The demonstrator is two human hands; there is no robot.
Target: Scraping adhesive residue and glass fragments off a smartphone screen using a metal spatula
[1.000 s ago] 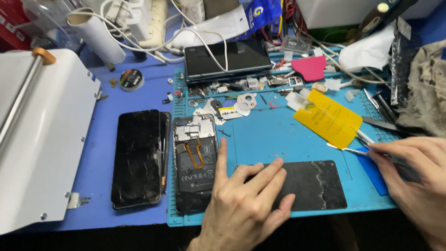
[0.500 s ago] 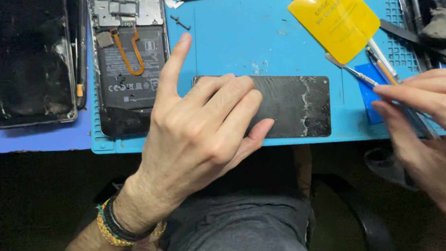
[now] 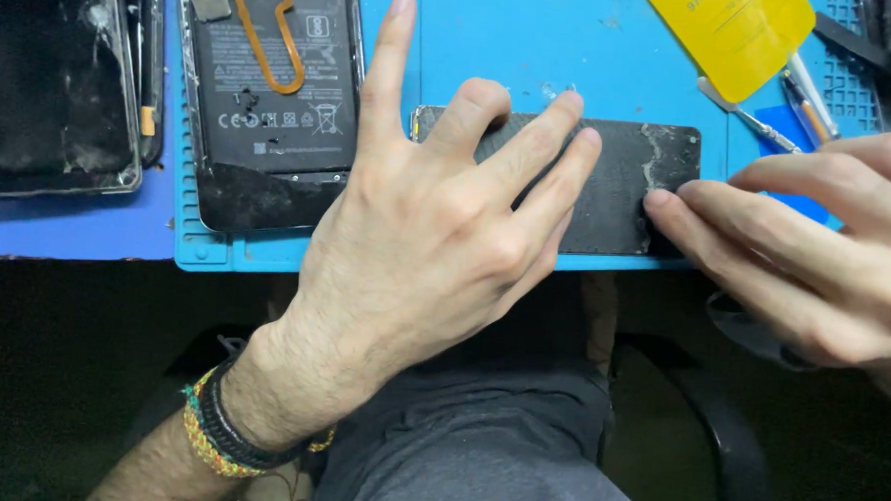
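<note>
Head view: my left hand (image 3: 436, 230) spread flat, pinning dark phone panel (image 3: 619, 183) at near edge of blue mat (image 3: 535, 44); right hand (image 3: 816, 247) fingertips (image 3: 660, 202) press panel's right end, grasping nothing.

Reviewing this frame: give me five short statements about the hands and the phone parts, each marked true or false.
1. The left hand presses flat on the dark phone panel. True.
2. The right hand is nowhere near the panel. False: its fingertips touch the panel's right end.
3. The opened phone shows its battery and an orange flex cable. True.
4. The panel lies on a red mat. False: the work mat is blue.
5. The yellow plastic card lies under the left hand. False: it lies beyond the panel, upper right.
</note>
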